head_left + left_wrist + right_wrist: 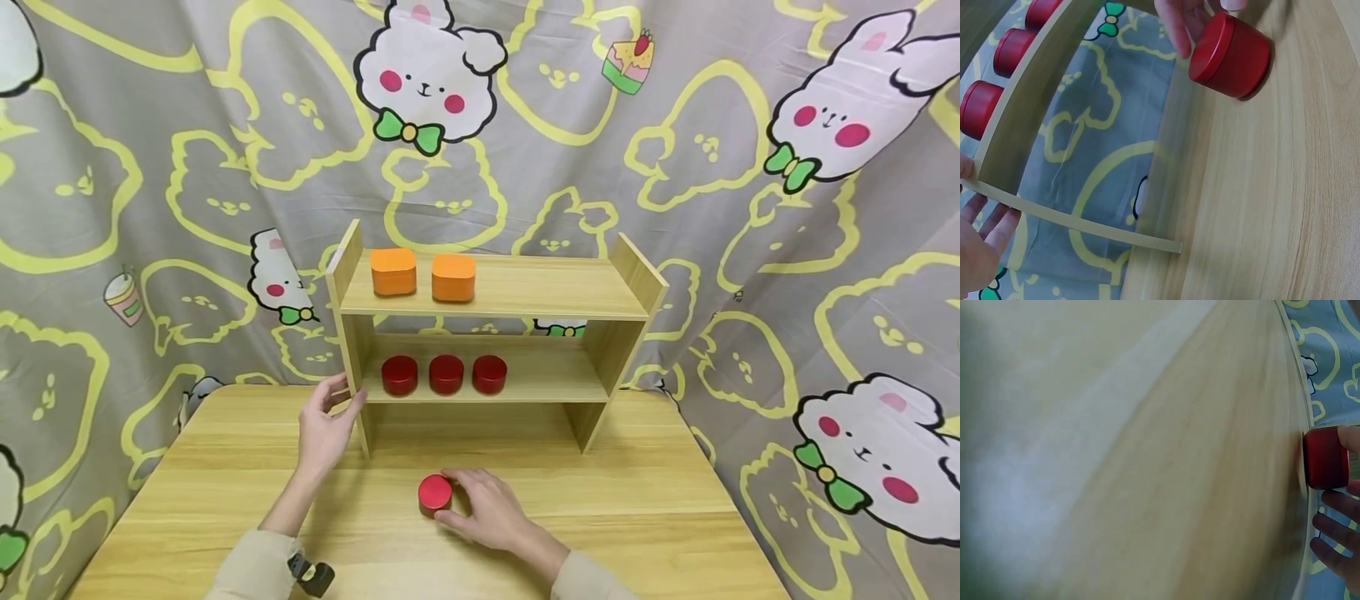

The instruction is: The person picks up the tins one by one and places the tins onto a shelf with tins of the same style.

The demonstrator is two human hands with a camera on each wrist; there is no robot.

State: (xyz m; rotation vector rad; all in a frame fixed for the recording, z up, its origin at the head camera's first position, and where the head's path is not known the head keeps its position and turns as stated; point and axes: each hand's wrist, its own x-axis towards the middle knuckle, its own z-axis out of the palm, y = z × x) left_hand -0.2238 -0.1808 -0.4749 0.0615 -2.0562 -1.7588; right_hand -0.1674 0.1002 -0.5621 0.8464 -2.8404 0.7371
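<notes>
My left hand [324, 425] grips the left side panel of a wooden two-tier shelf [495, 313], with the thumb in front and the fingers behind the panel. On the table before the shelf stands a shiny red round tin [435, 495]. My right hand [486, 507] holds this tin from its right side between thumb and fingers. In the left wrist view the red tin [1232, 55] sits upright, its base at the wood. The right wrist view shows the thumb over the tin [1325, 458] and the other fingers spread beside it.
Three red round tins [446, 375] line the lower board, toward its left. Two orange rounded-square tins [453, 277] stand at the left of the upper board. Beneath is a wood-grain table [645, 500]. A patterned curtain [697, 208] hangs behind and around it.
</notes>
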